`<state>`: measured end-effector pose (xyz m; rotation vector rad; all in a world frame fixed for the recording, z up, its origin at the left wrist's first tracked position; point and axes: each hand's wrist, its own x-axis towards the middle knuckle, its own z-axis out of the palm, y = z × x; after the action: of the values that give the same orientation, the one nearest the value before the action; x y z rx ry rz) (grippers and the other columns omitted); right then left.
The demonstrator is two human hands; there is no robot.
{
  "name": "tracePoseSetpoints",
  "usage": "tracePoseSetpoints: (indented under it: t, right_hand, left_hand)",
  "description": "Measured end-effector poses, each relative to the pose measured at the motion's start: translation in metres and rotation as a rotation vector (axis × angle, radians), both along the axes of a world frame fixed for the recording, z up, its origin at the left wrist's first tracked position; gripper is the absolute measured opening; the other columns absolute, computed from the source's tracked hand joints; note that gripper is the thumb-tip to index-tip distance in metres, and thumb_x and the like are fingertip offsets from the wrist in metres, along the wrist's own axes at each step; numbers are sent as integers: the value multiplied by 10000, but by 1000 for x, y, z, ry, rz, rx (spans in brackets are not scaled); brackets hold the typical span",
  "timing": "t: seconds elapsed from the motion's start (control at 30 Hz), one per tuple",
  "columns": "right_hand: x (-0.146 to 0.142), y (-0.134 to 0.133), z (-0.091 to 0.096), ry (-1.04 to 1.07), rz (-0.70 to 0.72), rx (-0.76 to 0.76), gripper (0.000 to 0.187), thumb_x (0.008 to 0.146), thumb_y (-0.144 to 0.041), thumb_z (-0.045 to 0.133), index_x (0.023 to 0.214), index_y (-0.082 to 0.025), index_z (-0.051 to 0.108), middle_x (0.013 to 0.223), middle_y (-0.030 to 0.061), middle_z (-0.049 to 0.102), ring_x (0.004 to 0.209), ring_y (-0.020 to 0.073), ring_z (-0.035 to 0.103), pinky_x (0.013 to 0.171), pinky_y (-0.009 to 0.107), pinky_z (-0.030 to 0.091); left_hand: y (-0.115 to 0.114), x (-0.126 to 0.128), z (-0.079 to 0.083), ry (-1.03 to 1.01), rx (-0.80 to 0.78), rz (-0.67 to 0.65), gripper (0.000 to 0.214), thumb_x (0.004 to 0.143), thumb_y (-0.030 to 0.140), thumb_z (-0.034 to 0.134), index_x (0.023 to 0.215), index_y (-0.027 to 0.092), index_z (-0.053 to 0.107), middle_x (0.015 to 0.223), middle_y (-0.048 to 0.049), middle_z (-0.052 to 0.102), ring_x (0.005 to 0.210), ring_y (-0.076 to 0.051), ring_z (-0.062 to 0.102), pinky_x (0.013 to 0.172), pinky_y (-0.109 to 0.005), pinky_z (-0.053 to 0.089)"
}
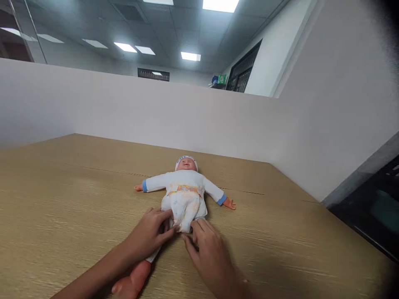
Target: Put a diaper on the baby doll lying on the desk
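Note:
A baby doll (188, 179) lies on its back on the wooden table, head away from me and arms spread. It wears a white top with blue cuffs and a white cap with lettering. Around its hips is a white diaper (187, 204) with a printed orange waistband. My left hand (152, 232) grips the diaper's lower left edge, its thumb near the crotch. On the lower right edge, my right hand (207, 249) has curled fingers against the diaper. One bare doll foot (132, 282) shows below my left wrist; the other leg is mostly hidden by my right hand.
The wooden table (77, 207) stretches to a low white partition (171, 116) at the back. A white wall stands at the right, with a dark, glossy object (370, 207) along the table's right side.

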<state>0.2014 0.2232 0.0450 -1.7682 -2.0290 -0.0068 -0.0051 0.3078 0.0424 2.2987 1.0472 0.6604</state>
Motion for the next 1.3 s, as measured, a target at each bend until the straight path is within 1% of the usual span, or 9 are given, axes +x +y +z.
tracePoseSetpoints:
  t: [0.13,0.33,0.47,0.63,0.77,0.87,1.07,1.17,1.3]
  right_hand:
    - [3,-3,-2,91,29,-9,132,975,-135,731,1044,-243,698,1087,46,708,1002,282,700,850,416,551]
    - [3,-10,0,132,61,-48,315,949,-101,700,1230,-243,694,1381,99,679,1223,326,663,1033,503,566]
    - [5,-11,0,149,95,-57,409,913,-70,667,1284,-242,685,1461,99,673,1300,332,636,1106,518,540]
    - [6,-7,-2,230,110,-81,346,861,-100,691,1184,-223,671,1268,99,746,1207,334,664,1042,494,546]
    - [9,1,-2,397,13,-80,240,873,-196,702,1084,-235,593,975,41,726,869,247,673,794,372,545]
    - [12,5,-2,542,-61,-78,278,897,-289,698,1119,-249,535,900,-1,725,662,186,594,663,320,491]
    - [21,5,-2,491,-175,-16,267,884,-461,795,965,-257,643,1084,38,814,751,214,678,703,343,464]
    - [22,5,-1,444,-169,2,252,875,-461,834,934,-258,697,1003,33,830,819,247,713,789,373,475]
    - [21,6,1,394,-130,24,189,884,-412,838,923,-265,726,880,18,831,859,285,734,882,423,467]
  left_hand:
    - [-3,-3,-1,-83,-32,-19,357,1058,478,613,818,219,558,864,-11,654,902,-241,579,869,-377,393]
    - [-4,-8,0,-195,-38,-76,181,1045,412,631,999,239,656,1280,-74,630,1192,-271,573,1076,-399,420]
    - [-2,-7,3,-199,-56,-101,180,1036,392,631,953,232,625,1148,-56,657,1116,-262,580,1026,-385,435]
    - [1,-6,-3,-183,-104,-71,235,998,413,663,889,224,576,972,-20,640,983,-247,559,918,-371,425]
    - [5,-6,-12,-281,-164,-24,235,961,418,724,970,221,596,1017,-15,639,983,-234,557,915,-360,436]
    - [5,-7,-17,-369,-226,-38,270,974,426,727,968,232,539,967,11,594,934,-202,537,865,-324,446]
    - [3,-7,-29,-552,-309,81,438,913,400,801,1064,264,414,983,36,535,905,-170,545,843,-294,464]
    - [2,-6,-30,-552,-364,80,485,903,420,814,1181,255,453,1023,11,619,986,-205,626,929,-337,494]
    - [2,-4,-25,-475,-359,91,389,907,477,800,1113,223,589,1074,-34,683,1027,-241,664,957,-364,502]
